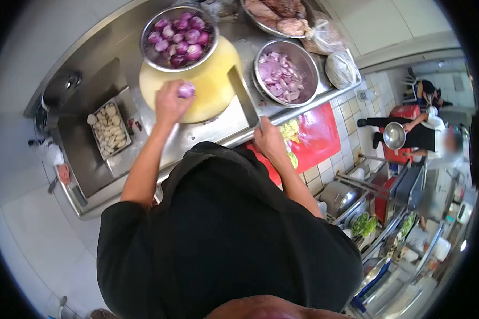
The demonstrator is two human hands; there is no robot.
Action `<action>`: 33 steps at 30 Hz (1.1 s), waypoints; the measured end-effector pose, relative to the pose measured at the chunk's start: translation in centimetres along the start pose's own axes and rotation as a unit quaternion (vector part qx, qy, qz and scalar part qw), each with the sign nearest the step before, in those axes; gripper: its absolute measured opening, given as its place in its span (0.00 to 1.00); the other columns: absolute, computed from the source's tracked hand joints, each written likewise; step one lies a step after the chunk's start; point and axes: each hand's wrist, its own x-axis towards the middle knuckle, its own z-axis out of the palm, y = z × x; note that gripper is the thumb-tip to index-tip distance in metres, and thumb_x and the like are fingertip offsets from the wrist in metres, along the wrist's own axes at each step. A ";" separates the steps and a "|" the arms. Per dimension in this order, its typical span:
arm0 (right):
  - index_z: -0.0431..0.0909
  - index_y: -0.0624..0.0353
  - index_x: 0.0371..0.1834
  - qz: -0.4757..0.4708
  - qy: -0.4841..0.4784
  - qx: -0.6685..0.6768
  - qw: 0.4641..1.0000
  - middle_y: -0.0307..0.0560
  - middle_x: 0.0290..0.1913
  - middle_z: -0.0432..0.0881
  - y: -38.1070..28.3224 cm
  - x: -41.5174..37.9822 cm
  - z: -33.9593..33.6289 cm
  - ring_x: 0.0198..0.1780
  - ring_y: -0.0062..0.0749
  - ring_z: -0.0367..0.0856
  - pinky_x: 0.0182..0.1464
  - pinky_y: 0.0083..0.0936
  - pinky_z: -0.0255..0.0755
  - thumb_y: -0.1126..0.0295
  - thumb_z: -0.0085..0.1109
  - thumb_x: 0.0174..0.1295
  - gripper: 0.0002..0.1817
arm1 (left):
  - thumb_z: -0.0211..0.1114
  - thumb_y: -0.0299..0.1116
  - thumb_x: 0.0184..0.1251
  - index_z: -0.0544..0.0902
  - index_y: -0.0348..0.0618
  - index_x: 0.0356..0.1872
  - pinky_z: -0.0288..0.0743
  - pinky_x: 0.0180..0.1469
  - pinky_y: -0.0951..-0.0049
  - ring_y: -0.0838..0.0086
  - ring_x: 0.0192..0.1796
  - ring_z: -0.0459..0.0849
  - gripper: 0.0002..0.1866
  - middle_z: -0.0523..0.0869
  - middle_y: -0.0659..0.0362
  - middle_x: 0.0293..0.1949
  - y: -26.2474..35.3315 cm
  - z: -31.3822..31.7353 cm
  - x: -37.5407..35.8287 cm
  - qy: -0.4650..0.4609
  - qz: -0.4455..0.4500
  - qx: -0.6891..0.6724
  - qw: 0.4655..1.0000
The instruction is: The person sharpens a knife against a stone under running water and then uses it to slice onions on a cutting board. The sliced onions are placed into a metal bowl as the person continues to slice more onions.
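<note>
My left hand [170, 102] is closed around a peeled red onion [186, 90] over the round yellow cutting board [221, 66]. In my right hand [270, 139] is the handle of a cleaver [243, 95], its broad blade reaching over the board's right edge. A metal colander [146, 55] of whole peeled red onions rests on the back of the board. To the right of the blade stands a steel bowl [312, 80] with cut onion pieces [280, 77] in it.
A sink basin [82, 162] on the left has a tray of pale pieces, perhaps garlic [110, 130]. Raw meat [282, 13] fills a bowl at the back. Yellow-green scraps [289, 133] lie on a red surface [322, 127]. On the right, another person [431, 130] holds a metal bowl [394, 135].
</note>
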 end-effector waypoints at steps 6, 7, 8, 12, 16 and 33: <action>0.77 0.65 0.47 0.009 0.005 0.019 1.000 0.78 0.35 0.83 1.1 0.3 0.0 0.42 0.78 0.82 0.45 0.64 0.74 0.62 0.58 0.72 0.15 | 0.84 0.38 0.48 0.84 0.46 0.55 0.76 0.55 0.54 0.53 0.52 0.83 0.30 0.82 0.50 0.50 1.7 1.6 -4.3 -0.006 -0.009 -0.013 1.000; 0.77 0.65 0.46 0.005 0.014 0.039 0.999 0.78 0.35 0.83 0.9 0.2 0.0 0.42 0.78 0.82 0.44 0.63 0.74 0.60 0.58 0.73 0.16 | 0.83 0.37 0.49 0.84 0.45 0.55 0.76 0.55 0.54 0.52 0.53 0.83 0.30 0.82 0.50 0.51 1.9 1.0 -4.6 -0.021 -0.017 -0.043 0.999; 0.77 0.66 0.43 0.011 0.001 0.021 1.000 0.77 0.35 0.83 0.7 0.0 -0.3 0.42 0.78 0.82 0.43 0.62 0.73 0.57 0.58 0.74 0.18 | 0.81 0.34 0.52 0.84 0.45 0.57 0.76 0.56 0.55 0.52 0.52 0.83 0.28 0.82 0.49 0.50 1.5 0.5 -4.7 -0.043 -0.016 -0.059 0.997; 0.76 0.66 0.40 0.004 -0.054 0.005 0.999 0.76 0.32 0.81 1.2 0.3 0.1 0.40 0.77 0.81 0.40 0.61 0.73 0.59 0.59 0.74 0.17 | 0.77 0.31 0.57 0.84 0.43 0.57 0.76 0.57 0.55 0.52 0.53 0.83 0.24 0.82 0.50 0.50 -0.7 1.3 -5.4 -0.015 0.011 -0.096 0.995; 0.75 0.66 0.39 -0.026 -0.083 0.004 0.996 0.74 0.29 0.80 -3.8 -1.1 -1.6 0.37 0.75 0.81 0.38 0.60 0.72 0.61 0.60 0.74 0.16 | 0.76 0.31 0.57 0.84 0.42 0.55 0.76 0.57 0.56 0.51 0.54 0.83 0.23 0.82 0.50 0.50 -1.3 1.0 -5.6 0.003 0.054 -0.101 0.993; 0.74 0.62 0.39 -0.077 -0.128 -0.105 0.983 0.68 0.27 0.83 -6.9 -2.2 -0.5 0.33 0.70 0.83 0.39 0.61 0.74 0.61 0.58 0.75 0.14 | 0.70 0.29 0.55 0.82 0.36 0.52 0.75 0.60 0.54 0.48 0.54 0.81 0.21 0.81 0.45 0.51 -0.4 1.0 -4.9 -0.043 0.020 -0.078 0.996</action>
